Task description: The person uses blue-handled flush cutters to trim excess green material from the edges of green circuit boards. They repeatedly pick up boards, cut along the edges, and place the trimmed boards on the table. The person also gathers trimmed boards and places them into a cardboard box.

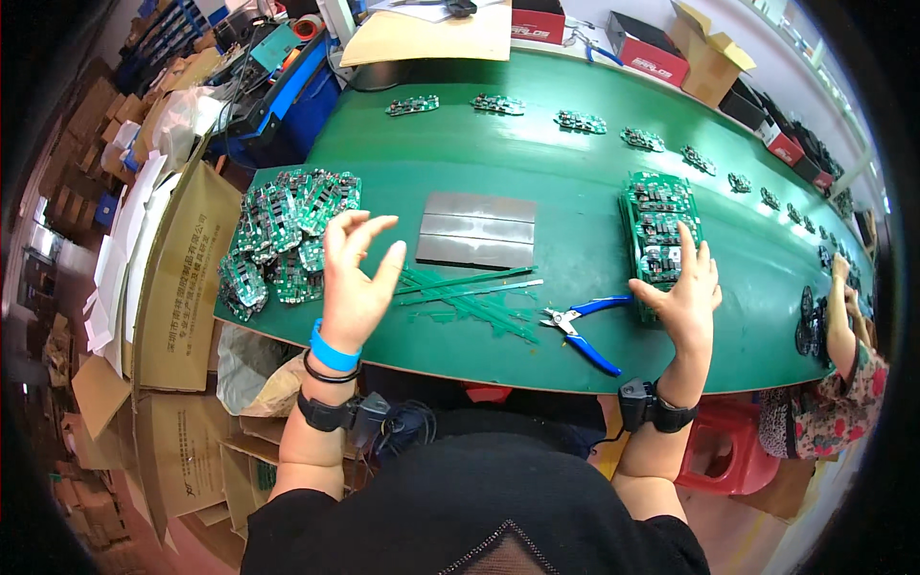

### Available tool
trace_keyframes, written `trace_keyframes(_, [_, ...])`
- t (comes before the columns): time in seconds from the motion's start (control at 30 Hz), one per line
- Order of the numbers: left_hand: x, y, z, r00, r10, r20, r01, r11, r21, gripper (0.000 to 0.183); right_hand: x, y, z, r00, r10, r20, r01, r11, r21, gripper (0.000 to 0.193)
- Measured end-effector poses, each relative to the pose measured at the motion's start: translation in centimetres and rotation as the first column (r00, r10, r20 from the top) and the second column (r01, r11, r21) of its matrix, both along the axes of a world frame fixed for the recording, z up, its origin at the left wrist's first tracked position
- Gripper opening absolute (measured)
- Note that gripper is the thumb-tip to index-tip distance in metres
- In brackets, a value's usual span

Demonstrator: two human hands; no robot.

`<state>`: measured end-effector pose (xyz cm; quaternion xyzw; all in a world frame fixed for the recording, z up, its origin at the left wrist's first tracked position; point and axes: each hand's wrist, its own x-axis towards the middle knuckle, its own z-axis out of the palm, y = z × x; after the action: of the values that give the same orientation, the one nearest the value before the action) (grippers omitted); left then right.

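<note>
My left hand (pixel 356 278) hovers with fingers apart and nothing in it, just right of a heap of loose green circuit boards (pixel 287 225). On the right, the spread fingers of my right hand (pixel 688 292) are over the near end of a green circuit board panel (pixel 656 201), which seems to lie on others; whether they touch it I cannot tell. Between my hands sits a dark grey flat plate (pixel 477 230) with lines across it. Thin green board strips (pixel 470 292) lie scattered before it. Blue-handled side cutters (pixel 596 354) rest nearby, jaws pointing left.
Single circuit boards (pixel 498 104) form a curved row along the far side of the green table (pixel 402 158). A co-worker's hand (pixel 840 270) is at the right edge. Cardboard (pixel 177 287) stands at the left; a red stool (pixel 733 446) is below the table's right side.
</note>
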<state>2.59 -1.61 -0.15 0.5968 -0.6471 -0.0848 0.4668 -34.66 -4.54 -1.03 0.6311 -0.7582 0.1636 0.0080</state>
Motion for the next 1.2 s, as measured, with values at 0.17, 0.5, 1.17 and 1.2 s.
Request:
trace_keyframes(0.17, [-1.6,0.1,-1.4,0.996,-0.080,0.050,0.079,0.996,0.031,0.030,-0.6,-0.5,0.9,0.985,0.000,0.171,-0.004,1.000,0.026,0.103])
trace_keyframes(0.5, [-2.5,0.7,-1.3,0.987,-0.160,-0.031,0.162,0.985,0.057,0.026,1.7,-0.4,1.2,0.978,0.135,0.162,-0.114,0.985,-0.129,0.065])
trace_keyframes(1.17, [-5.3,0.0,-1.1,0.050,-0.307,-0.950,0.832,0.539,-0.130,0.060,3.9,3.5,6.2,0.346,0.512,0.786,-0.120,0.855,-0.504,0.036])
trace_keyframes(1.2, [-6.2,0.1,-1.0,-0.065,-0.269,-0.961,0.821,0.533,-0.205,0.064,6.1,3.5,5.6,0.317,0.524,0.791,-0.241,0.851,-0.467,0.035])
